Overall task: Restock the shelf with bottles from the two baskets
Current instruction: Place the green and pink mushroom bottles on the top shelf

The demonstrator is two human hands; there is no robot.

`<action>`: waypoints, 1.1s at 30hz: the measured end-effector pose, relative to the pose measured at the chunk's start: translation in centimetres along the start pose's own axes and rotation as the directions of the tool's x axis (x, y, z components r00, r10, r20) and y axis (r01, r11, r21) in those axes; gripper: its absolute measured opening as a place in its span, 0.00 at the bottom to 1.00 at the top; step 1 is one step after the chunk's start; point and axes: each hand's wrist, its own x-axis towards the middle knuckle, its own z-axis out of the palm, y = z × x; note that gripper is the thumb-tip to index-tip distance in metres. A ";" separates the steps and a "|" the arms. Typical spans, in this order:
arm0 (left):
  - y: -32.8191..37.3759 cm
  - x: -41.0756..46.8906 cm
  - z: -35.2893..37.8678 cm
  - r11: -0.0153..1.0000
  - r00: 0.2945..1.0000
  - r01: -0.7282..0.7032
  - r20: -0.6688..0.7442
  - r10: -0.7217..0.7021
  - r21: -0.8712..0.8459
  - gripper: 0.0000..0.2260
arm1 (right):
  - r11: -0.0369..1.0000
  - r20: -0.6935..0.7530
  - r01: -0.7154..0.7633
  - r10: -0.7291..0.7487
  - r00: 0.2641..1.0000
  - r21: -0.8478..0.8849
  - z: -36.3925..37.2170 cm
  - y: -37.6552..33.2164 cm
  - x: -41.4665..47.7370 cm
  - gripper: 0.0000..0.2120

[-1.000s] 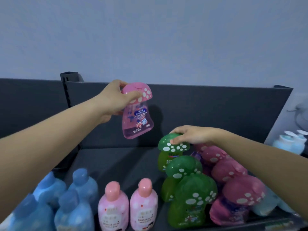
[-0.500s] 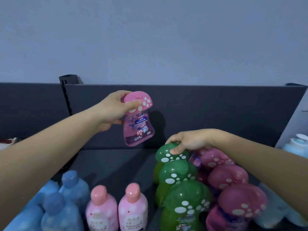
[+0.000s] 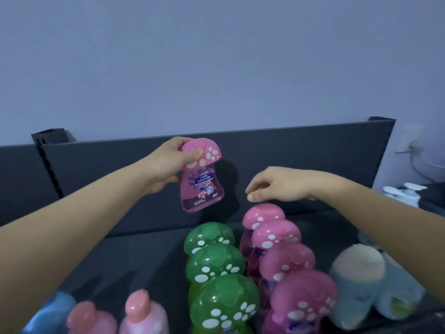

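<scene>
My left hand (image 3: pixel 168 162) grips the spotted cap of a pink mushroom-shaped bottle (image 3: pixel 201 186) and holds it in the air in front of the dark shelf back panel (image 3: pixel 313 150). My right hand (image 3: pixel 277 185) hovers with loose fingers just above the rearmost bottle of a row of pink mushroom bottles (image 3: pixel 277 237), holding nothing. To the left of that row stands a row of three green mushroom bottles (image 3: pixel 214 261) on the dark shelf (image 3: pixel 144 256). No basket is in view.
Two pink round-capped bottles (image 3: pixel 142 314) stand at the front, with a blue bottle (image 3: pixel 53 314) at the lower left. Pale blue bottles with white caps (image 3: pixel 356 285) stand at the right. A slotted shelf upright (image 3: pixel 48 165) rises at the back left.
My right hand has let go of the rear green bottle and moved right, above the pink row. The left hand still holds the pink bottle aloft. The view shifted.
</scene>
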 end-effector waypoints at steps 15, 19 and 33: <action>-3.0 5.9 9.8 0.972 0.961 -0.050 0.275 -0.015 0.230 0.15 | 0.994 -0.148 0.010 -0.026 0.989 -0.106 -0.7 5.2 -4.7 0.15; -4.0 6.8 11.5 0.964 0.945 -0.038 0.324 -0.052 0.264 0.15 | 0.976 -0.039 0.053 -0.062 0.997 -0.210 0.8 4.6 -4.5 0.18; -7.6 7.5 12.7 0.943 0.882 -0.041 0.455 -0.121 0.330 0.16 | 0.956 -0.032 0.048 -0.059 0.998 -0.289 3.4 5.4 -3.8 0.19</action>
